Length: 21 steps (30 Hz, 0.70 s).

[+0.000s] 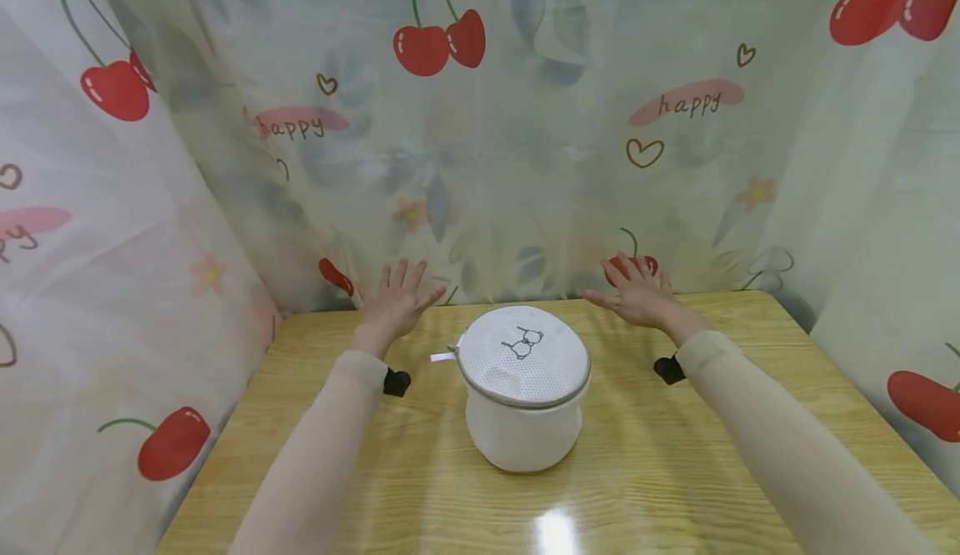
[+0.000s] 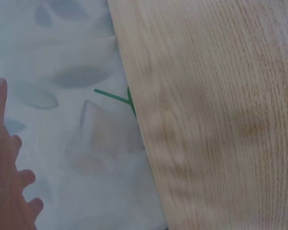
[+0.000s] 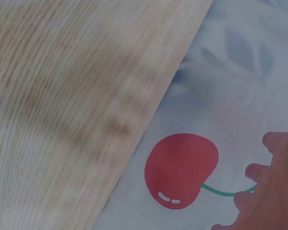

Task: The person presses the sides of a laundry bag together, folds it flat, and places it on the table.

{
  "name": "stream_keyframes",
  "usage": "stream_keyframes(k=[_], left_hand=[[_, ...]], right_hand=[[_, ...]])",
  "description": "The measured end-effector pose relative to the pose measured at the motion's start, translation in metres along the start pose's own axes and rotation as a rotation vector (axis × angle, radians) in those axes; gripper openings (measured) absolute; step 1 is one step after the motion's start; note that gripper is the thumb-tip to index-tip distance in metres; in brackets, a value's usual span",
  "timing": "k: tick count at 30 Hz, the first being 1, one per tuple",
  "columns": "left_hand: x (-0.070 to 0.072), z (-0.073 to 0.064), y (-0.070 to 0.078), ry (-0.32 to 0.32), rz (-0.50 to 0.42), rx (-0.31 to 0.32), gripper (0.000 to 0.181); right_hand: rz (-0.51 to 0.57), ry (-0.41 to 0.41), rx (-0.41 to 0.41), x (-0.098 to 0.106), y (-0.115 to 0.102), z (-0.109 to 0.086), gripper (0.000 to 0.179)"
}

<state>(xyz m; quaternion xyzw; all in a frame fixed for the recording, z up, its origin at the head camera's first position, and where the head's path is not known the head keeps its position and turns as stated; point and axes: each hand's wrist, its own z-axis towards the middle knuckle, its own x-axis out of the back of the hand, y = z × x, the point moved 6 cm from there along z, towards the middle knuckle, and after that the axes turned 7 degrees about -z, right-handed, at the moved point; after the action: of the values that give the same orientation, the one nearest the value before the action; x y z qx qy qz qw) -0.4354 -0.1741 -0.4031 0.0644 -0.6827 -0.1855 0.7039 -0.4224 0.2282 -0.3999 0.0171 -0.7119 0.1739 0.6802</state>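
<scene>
A white round mesh laundry bag [image 1: 523, 430] stands upright on the table in the head view. Its zipped lid [image 1: 487, 338] carries a small dark bear drawing, and a pale pull tab [image 1: 442, 357] sticks out to the left. My left hand [image 1: 390, 309] is held up beyond the bag on its left, fingers straight and spread. On the other side my right hand [image 1: 641, 295] is raised likewise, with spread fingers. Neither hand touches the bag. The wrist views show only part of the left hand [image 2: 7, 177] and the right hand [image 3: 273, 187], each holding nothing.
The wooden table [image 1: 637, 472] ends at a far edge behind the bag. A curtain [image 1: 510, 172] printed with cherries, leaves and "happy" hangs behind it and along both sides. Black wrist straps [image 1: 397, 382] show below the sleeves.
</scene>
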Motion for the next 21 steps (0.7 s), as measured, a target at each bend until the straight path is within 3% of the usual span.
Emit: stream_keyframes(k=[4, 9, 13, 21], left_hand=[[0.003, -0.004, 0.003, -0.002, -0.007, -0.01, 0.084], [0.008, -0.015, 0.01, 0.005, -0.014, -0.022, 0.083], [0.004, -0.016, 0.009, -0.012, -0.001, -0.023, 0.083], [0.001, -0.011, 0.006, -0.018, 0.002, -0.043, 0.088]], right_hand=[[-0.013, -0.008, 0.0, 0.003, -0.004, -0.007, 0.096], [0.002, 0.007, 0.016, -0.004, 0.007, 0.0, 0.106], [0.01, 0.006, 0.024, -0.004, 0.004, -0.003, 0.109], [0.014, -0.009, 0.035, 0.009, -0.013, -0.017, 0.092]])
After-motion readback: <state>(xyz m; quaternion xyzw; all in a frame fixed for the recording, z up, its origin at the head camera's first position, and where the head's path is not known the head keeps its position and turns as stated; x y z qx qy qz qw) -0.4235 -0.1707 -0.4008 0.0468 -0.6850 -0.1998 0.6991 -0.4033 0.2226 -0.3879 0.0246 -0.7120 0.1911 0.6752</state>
